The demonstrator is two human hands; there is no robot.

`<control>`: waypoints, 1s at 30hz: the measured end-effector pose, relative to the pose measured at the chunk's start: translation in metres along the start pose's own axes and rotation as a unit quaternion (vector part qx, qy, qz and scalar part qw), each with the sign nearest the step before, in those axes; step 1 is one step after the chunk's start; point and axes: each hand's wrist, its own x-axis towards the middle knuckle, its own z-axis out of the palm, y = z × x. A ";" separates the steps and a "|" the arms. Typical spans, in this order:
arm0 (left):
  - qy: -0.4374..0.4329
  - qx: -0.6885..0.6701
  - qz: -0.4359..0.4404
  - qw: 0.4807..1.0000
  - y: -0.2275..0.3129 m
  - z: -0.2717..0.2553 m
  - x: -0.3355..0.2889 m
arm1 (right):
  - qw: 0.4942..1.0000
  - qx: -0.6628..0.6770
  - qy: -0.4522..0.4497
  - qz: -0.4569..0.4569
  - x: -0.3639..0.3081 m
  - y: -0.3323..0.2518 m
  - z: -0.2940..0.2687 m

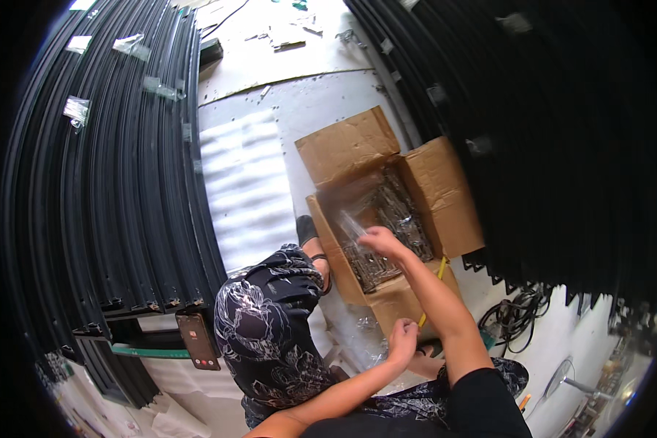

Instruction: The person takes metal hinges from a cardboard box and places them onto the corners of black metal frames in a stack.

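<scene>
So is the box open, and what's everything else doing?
Brown cardboard box: open, flaps folded out, full of small clear packets of metal parts.
Right hand: inside the box, gripping a clear plastic packet.
Left hand: loosely closed, low beside the box.
Black phone: screen lit.

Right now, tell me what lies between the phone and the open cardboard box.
In the head view, the person's knee in dark floral-print trousers lies between the phone and the cardboard box; above it is a white corrugated sheet.
</scene>
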 end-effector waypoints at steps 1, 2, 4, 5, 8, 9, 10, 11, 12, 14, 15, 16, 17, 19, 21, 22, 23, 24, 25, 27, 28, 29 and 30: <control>-0.003 -0.037 -0.002 0.999 -0.007 0.001 0.008 | 0.999 0.044 -0.014 -0.015 -0.034 -0.003 -0.010; -0.013 -0.072 -0.004 0.997 -0.009 0.004 0.010 | 0.996 0.065 -0.035 -0.046 -0.070 -0.002 -0.025; 0.025 -0.085 -0.010 0.996 0.011 -0.013 0.013 | 0.989 0.128 -0.045 -0.064 -0.145 -0.014 -0.022; 0.012 -0.163 0.010 0.986 0.014 -0.017 0.019 | 0.985 0.137 -0.044 -0.091 -0.179 -0.006 -0.024; -0.073 -0.340 0.080 0.934 0.066 -0.027 0.008 | 0.981 0.167 0.010 -0.102 -0.274 0.012 -0.018; -0.123 -0.368 0.071 0.919 0.092 -0.028 -0.009 | 0.978 0.187 0.017 -0.092 -0.303 0.014 -0.010; -0.172 -0.395 0.062 0.900 0.109 -0.030 -0.021 | 0.975 0.205 0.023 -0.085 -0.326 0.019 -0.001; -0.211 -0.363 0.104 0.901 0.109 -0.035 -0.021 | 0.969 0.225 0.033 -0.095 -0.337 0.033 0.009; -0.251 -0.333 0.147 0.897 0.108 -0.037 -0.022 | 0.963 0.244 0.045 -0.106 -0.345 0.044 0.019; -0.239 -0.289 0.166 0.912 0.108 -0.039 -0.039 | 0.936 0.334 0.054 -0.101 -0.356 0.052 0.045; -0.245 -0.286 0.162 0.912 0.102 -0.044 -0.045 | 0.930 0.349 0.051 -0.105 -0.358 0.051 0.056; -0.249 -0.282 0.155 0.913 0.098 -0.049 -0.053 | 0.923 0.367 0.047 -0.105 -0.361 0.049 0.068; -0.245 -0.251 0.146 0.925 0.097 -0.051 -0.061 | 0.920 0.373 0.058 -0.102 -0.364 0.043 0.078; -0.269 -0.240 0.147 0.921 0.092 -0.049 -0.065 | 0.929 0.341 0.106 -0.096 -0.361 0.053 0.089; -0.299 -0.224 0.143 0.916 0.095 -0.054 -0.069 | 0.938 0.296 0.155 -0.089 -0.367 0.053 0.096; -0.302 -0.222 0.147 0.915 0.099 -0.055 -0.073 | 0.938 0.296 0.156 -0.094 -0.373 0.049 0.097; -0.322 -0.203 0.147 0.913 0.103 -0.058 -0.081 | 0.937 0.300 0.151 -0.091 -0.380 0.049 0.099; -0.341 -0.183 0.146 0.910 0.107 -0.059 -0.089 | 0.937 0.304 0.146 -0.088 -0.387 0.049 0.099; -0.366 -0.182 0.157 0.899 0.110 -0.058 -0.097 | 0.941 0.302 0.122 -0.092 -0.395 0.048 0.094; -0.389 -0.153 0.161 0.894 0.107 -0.058 -0.102 | 0.935 0.326 0.086 -0.107 -0.407 0.059 0.091; -0.413 -0.125 0.166 0.887 0.106 -0.059 -0.103 | 0.938 0.322 0.072 -0.109 -0.415 0.059 0.092; -0.402 -0.113 0.161 0.894 0.104 -0.058 -0.107 | 0.937 0.324 0.070 -0.108 -0.418 0.062 0.094; -0.398 -0.114 0.155 0.897 0.102 -0.057 -0.103 | 0.935 0.329 0.069 -0.111 -0.418 0.067 0.095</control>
